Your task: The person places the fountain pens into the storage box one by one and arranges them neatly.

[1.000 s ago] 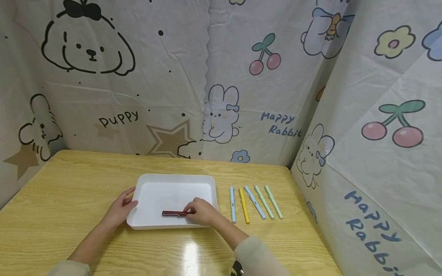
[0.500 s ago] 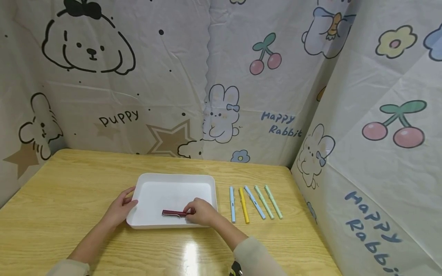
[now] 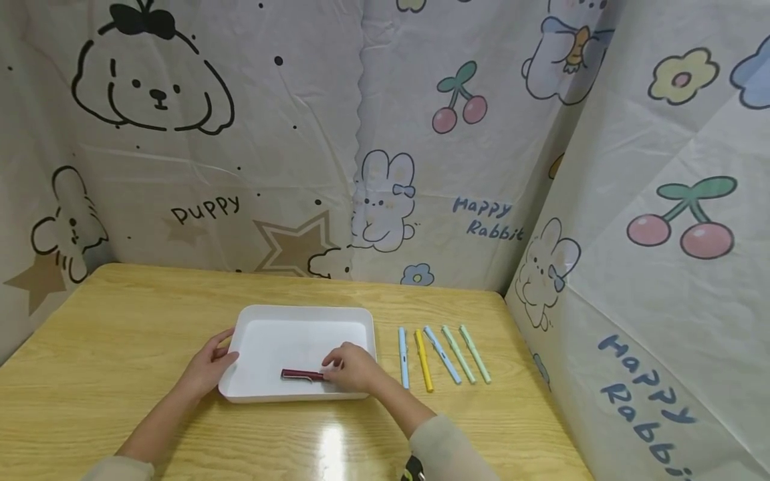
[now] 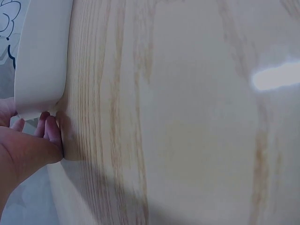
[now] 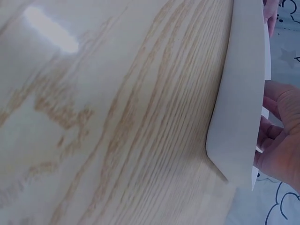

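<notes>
A white rectangular tray (image 3: 283, 397) lies on the wooden table. Its left side is held by my left hand (image 3: 207, 364), thumb at the rim and fingers along the outer wall. In the left wrist view the left hand (image 4: 28, 150) is at the tray's corner. Inside the tray, near its front wall, lies a dark red pen (image 3: 301, 375) with a silver clip. My right hand (image 3: 355, 369) is over the pen's right end and hides it; the thumb and index finger stand apart there. The tray's wall partly covers the right hand's fingers in the right wrist view.
Right of the tray, several pens lie in a row on the table (image 3: 277, 441): a light blue pen (image 3: 403, 357), a yellow pen (image 3: 424, 361), another light blue pen (image 3: 442, 354) and light green pens (image 3: 475, 354). Printed cloth (image 3: 289, 167) stands behind and at both sides.
The right hand's index finger has lifted and spread from the dark red pen, which stays in the same place in the tray. The left hand keeps its place on the tray.
</notes>
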A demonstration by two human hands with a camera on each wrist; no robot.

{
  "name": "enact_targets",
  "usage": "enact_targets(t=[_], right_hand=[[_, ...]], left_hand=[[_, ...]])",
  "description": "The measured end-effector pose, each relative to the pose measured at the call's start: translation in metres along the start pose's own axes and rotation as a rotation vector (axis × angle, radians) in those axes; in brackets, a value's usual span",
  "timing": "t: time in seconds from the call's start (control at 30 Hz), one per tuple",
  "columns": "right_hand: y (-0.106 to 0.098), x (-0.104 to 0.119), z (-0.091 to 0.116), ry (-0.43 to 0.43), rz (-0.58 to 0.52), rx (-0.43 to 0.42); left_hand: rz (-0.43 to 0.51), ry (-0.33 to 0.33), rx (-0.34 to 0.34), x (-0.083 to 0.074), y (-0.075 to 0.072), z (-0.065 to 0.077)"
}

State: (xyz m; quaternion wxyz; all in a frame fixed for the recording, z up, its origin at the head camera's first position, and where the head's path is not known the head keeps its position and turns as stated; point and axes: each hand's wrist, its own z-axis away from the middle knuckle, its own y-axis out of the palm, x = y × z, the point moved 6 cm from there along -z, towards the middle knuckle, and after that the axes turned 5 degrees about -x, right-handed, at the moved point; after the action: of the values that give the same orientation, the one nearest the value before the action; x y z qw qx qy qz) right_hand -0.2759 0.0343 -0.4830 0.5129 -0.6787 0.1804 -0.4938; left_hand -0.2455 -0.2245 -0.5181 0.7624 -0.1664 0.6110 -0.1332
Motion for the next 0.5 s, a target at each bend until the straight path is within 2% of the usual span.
enact_targets(t=[0.2,0.5], right_hand=[[-0.009,0.001,-0.002,-0.035,-0.014,-0.021],[-0.026,-0.004,0.003,-0.005,-0.058,-0.048]], left_hand=[[0.002,0.009,-0.013,0.000,-0.002,-0.001],[0.004,-0.003,0.000,0.002,0.001,-0.001]])
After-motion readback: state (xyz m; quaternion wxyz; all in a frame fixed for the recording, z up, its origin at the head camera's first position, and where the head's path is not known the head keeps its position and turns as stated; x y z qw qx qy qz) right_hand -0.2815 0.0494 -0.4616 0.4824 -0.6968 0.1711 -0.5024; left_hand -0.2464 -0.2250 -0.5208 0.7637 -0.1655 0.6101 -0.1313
